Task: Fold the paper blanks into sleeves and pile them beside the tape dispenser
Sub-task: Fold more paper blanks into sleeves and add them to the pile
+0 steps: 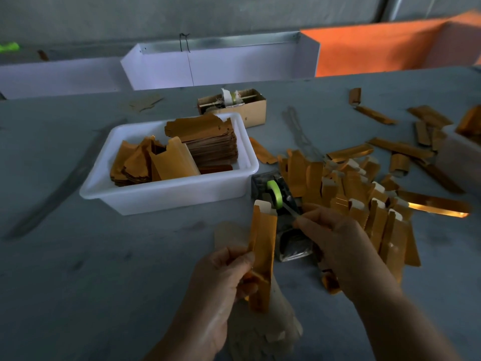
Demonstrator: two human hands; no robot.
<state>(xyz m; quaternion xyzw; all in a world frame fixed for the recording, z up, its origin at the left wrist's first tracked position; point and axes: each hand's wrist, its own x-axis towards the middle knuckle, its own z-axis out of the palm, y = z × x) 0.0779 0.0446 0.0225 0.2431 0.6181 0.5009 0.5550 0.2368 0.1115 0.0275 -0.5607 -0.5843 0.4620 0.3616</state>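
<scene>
The left hand [221, 272] holds 1 folded sleeve [261, 256] upright in a clenched grip, probably keeping its seam shut for taping. The right hand [335, 238] pinches a tape strip [291, 211] drawn from the tape dispenser [281, 201], which sits on the worktop [104, 256] between the blanks' white tray [166, 196] and the finished pile [364, 199], so everything seems within easy reach.

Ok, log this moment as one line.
left hand: holds sleeve upright | right hand: pinches tape at dispenser | pile: right of dispenser | blanks: in tub

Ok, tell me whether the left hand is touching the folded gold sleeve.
Touching. The head view shows the left hand with thumb and fingers curled round the lower part of the upright folded sleeve, no gap between them.
</scene>
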